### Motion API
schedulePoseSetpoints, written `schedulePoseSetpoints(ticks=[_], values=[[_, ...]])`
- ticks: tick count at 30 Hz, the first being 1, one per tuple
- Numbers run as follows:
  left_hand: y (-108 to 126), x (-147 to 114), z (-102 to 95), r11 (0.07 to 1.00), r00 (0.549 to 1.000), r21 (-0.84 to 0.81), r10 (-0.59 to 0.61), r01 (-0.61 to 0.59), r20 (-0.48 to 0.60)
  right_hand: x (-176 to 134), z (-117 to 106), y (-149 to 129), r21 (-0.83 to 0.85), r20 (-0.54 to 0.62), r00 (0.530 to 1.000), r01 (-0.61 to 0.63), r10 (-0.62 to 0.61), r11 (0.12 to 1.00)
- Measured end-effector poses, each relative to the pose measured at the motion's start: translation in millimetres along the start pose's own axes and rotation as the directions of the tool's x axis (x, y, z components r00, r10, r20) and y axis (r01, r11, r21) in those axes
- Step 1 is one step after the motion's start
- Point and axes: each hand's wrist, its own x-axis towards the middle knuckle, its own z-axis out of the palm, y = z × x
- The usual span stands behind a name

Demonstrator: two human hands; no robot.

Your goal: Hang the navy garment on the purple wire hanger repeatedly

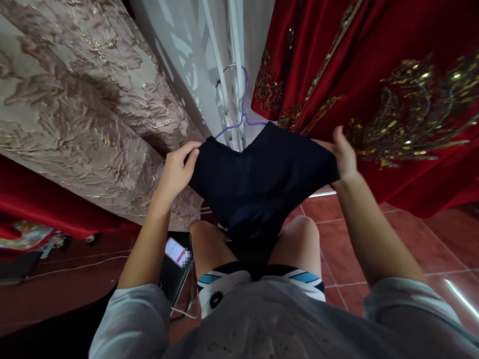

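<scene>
A dark navy short-sleeved V-neck shirt (247, 184) hangs in front of me on a thin purple hanger (243, 119). The hanger's hook goes around a white metal bar. My left hand (180, 168) pinches the shirt at its left shoulder and sleeve edge, thumb in front. At the opposite sleeve is my right hand (344, 155), its thumb raised and its other fingers mostly hidden behind or inside the cloth. Between both hands the shirt is spread wide, its lower part dropping between my knees.
Cream-and-gold brocade cloth (87, 90) hangs at the left. Red cloth with gold sequins (410, 110) hangs at the right, close to my right hand. A lit phone (176, 252) lies on a dark surface by my left knee, with a white cable nearby. Red tiles (344, 249) cover the floor.
</scene>
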Motion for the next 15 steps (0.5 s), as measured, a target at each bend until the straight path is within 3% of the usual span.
schedulePoseSetpoints(ticks=[4,7,9,12,14,15], values=[[23.1,7.3,7.3,0.986,0.991,-0.103,0.133,-0.134,-0.02,-8.7,-3.9,-8.7,0.131,0.174,0.98,-0.122,0.098,0.984],[55.3,13.1,10.3,0.939,0.975,-0.263,0.211,-0.221,-0.068,-9.0,-3.5,-18.4,0.226,0.081,0.994,-0.091,0.075,0.97],[73.7,11.4,8.9,0.899,0.973,-0.373,0.196,-0.229,-0.123,-10.9,-4.1,-21.9,0.31,0.01,0.999,-0.051,0.051,0.949],[93.1,0.7,5.6,0.807,0.994,-0.58,0.076,-0.108,-0.08,-24.8,2.2,-25.4,0.351,0.037,0.999,0.004,-0.018,0.936],[103.0,-10.8,3.3,0.674,0.998,-0.737,-0.047,0.055,0.032,-40.8,16.4,-28.9,0.24,0.214,0.972,0.04,-0.093,0.97],[107.4,-17.9,1.9,0.583,0.99,-0.801,-0.111,0.137,0.088,-49.3,26.1,-31.0,0.15,0.339,0.933,0.076,-0.123,0.986]])
